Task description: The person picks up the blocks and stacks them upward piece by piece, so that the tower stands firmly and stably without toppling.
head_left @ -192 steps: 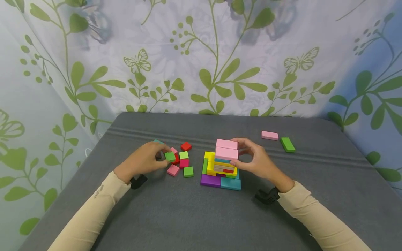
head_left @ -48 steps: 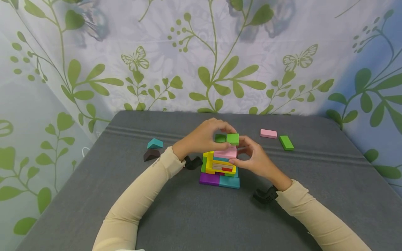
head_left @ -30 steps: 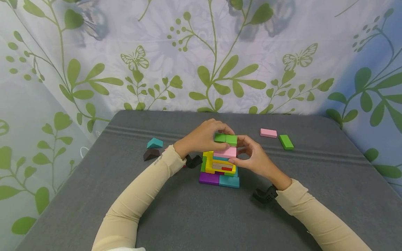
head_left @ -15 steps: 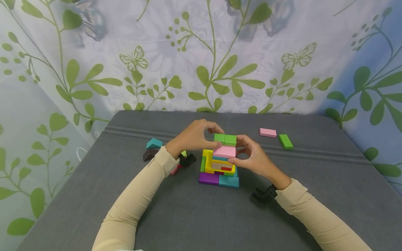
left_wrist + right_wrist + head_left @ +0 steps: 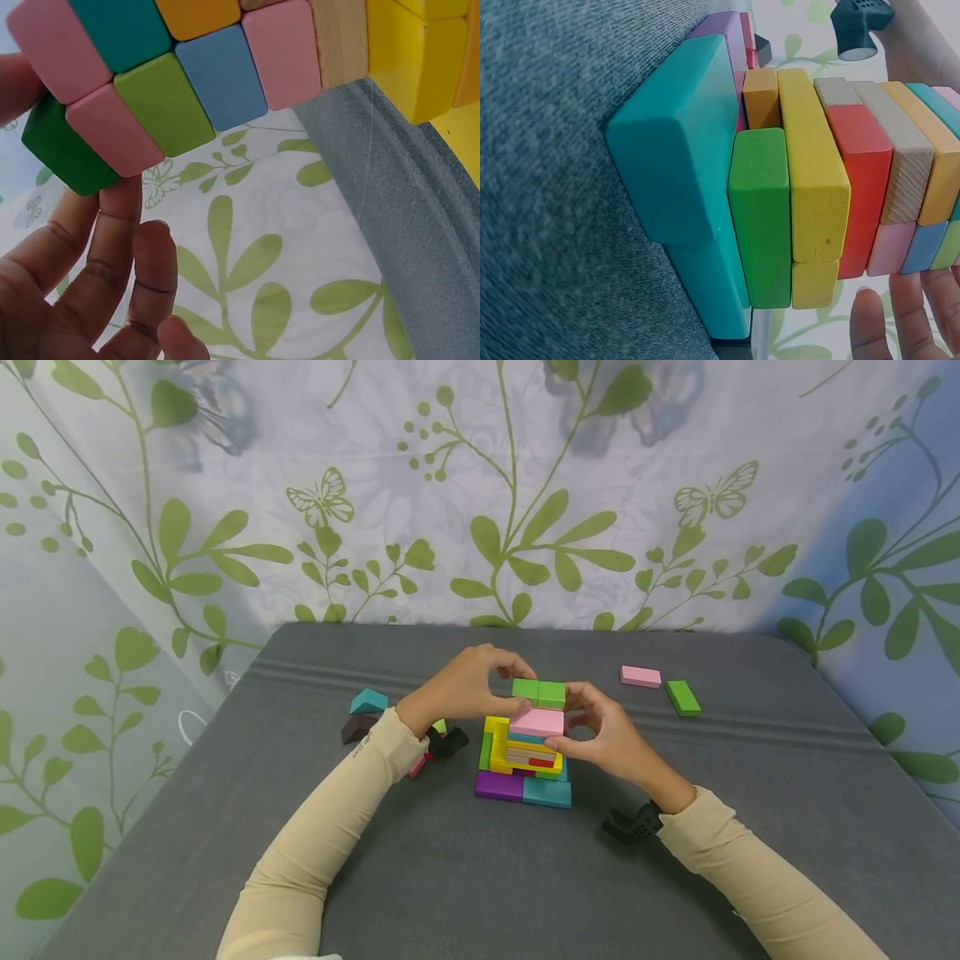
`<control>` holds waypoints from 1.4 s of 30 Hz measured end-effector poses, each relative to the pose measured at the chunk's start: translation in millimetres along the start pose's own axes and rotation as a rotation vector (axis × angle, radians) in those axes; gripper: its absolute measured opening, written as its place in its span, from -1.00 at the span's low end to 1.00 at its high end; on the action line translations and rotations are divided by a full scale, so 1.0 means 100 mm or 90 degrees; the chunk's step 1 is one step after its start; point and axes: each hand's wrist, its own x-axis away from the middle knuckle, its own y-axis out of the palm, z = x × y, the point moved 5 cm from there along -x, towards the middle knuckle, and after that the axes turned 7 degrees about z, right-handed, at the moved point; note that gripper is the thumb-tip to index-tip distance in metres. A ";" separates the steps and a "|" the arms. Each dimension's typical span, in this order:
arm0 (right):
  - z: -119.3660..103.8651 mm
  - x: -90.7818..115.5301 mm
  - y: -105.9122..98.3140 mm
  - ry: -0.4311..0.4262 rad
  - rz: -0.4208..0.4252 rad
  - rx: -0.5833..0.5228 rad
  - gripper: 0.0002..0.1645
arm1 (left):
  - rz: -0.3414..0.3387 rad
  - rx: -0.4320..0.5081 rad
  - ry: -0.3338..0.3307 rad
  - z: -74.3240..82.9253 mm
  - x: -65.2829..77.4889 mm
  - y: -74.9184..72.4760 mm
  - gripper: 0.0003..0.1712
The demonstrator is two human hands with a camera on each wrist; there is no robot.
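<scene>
A block tower (image 5: 536, 764) of purple, teal, yellow, wooden, red and pink pieces stands on the grey table, topped by a left green block (image 5: 525, 691) and a right green block (image 5: 552, 695) side by side. My left hand (image 5: 461, 685) pinches the left green block, thumb in front and fingers behind; in the left wrist view, fingertips meet the dark green block (image 5: 67, 150). My right hand (image 5: 618, 743) holds the tower's upper right side, its thumb by the front pink block (image 5: 536, 722). Its fingers (image 5: 911, 315) reach behind the tower in the right wrist view.
At the back right lie a loose pink block (image 5: 640, 676) and a green block (image 5: 683, 698). A teal triangular block (image 5: 369, 701) and a dark brown block (image 5: 358, 728) lie left. Several small blocks there are partly hidden under my left forearm. A patterned curtain (image 5: 420, 493) hangs behind the table (image 5: 480, 877).
My left hand has carried a green block from the left pile onto the tower top. The two green blocks now meet edge to edge. Since then it has shifted slightly left; the right hand stays.
</scene>
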 end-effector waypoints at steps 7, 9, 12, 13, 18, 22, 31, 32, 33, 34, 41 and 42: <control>0.01 0.00 -0.01 0.011 -0.003 -0.002 -0.29 | 0.012 0.035 -0.008 -0.05 0.09 -0.09 -0.43; 0.01 0.00 -0.01 0.016 -0.003 -0.002 -0.29 | 0.017 0.052 -0.018 -0.08 0.14 -0.13 -0.43; 0.00 0.00 -0.01 0.023 -0.003 0.001 -0.29 | 0.016 0.056 -0.034 -0.14 0.22 -0.18 -0.48; 0.00 0.00 -0.01 0.024 -0.003 0.004 -0.29 | 0.013 0.055 -0.039 -0.17 0.25 -0.20 -0.51; 0.01 -0.01 0.00 0.027 0.000 0.012 -0.28 | -0.033 0.046 -0.059 -0.28 0.42 -0.21 -0.68; 0.00 -0.01 0.00 0.026 0.002 0.014 -0.29 | -0.092 0.025 -0.085 -0.38 0.57 -0.20 -0.73; -0.01 0.00 -0.01 0.014 0.005 -0.007 -0.30 | -0.150 -0.046 -0.147 -0.57 0.94 -0.26 -0.71; -0.01 0.00 -0.01 0.012 0.005 -0.010 -0.30 | -0.150 -0.055 -0.157 -0.58 0.98 -0.27 -0.72; -0.01 0.00 -0.01 0.013 0.005 -0.011 -0.30 | -0.148 -0.067 -0.163 -0.60 1.02 -0.28 -0.73; -0.01 0.00 -0.01 0.015 0.004 -0.011 -0.30 | -0.146 -0.082 -0.172 -0.60 1.05 -0.28 -0.73; 0.00 -0.01 0.00 0.021 0.000 -0.007 -0.29 | -0.161 -0.139 -0.232 -0.66 1.22 -0.29 -0.65; -0.01 -0.01 0.00 0.021 0.000 -0.007 -0.29 | -0.167 -0.137 -0.235 -0.65 1.23 -0.29 -0.63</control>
